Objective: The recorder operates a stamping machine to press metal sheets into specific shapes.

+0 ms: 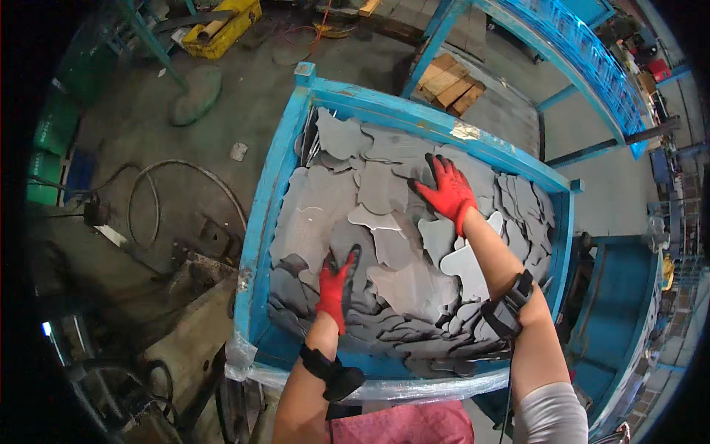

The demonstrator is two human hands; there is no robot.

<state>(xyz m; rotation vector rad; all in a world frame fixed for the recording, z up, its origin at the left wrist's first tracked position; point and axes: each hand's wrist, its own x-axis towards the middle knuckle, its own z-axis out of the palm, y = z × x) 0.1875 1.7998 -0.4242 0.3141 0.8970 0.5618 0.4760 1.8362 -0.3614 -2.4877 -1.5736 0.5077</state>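
Flat grey metal plates (384, 189) with wavy cut edges lie piled in a blue metal bin (260, 222). My left hand (337, 287), in a red glove with dark fingertips, rests over the near left part of the pile. Its thumb and fingers are apart beside a dark plate, and no plate shows in its grip. Farther off and to the right, my right hand (448, 189) wears a matching glove. Its fingers are spread over the plates, holding nothing. A paler plate (467, 271) sticks out partly beneath my right forearm.
Clear plastic film (384, 388) wraps the bin's near edge. A blue metal rack (584, 44) stands at the far right, with wooden boards (451, 83) beside it. On the left floor are a looped cable (177, 164) and a yellow crate (222, 33).
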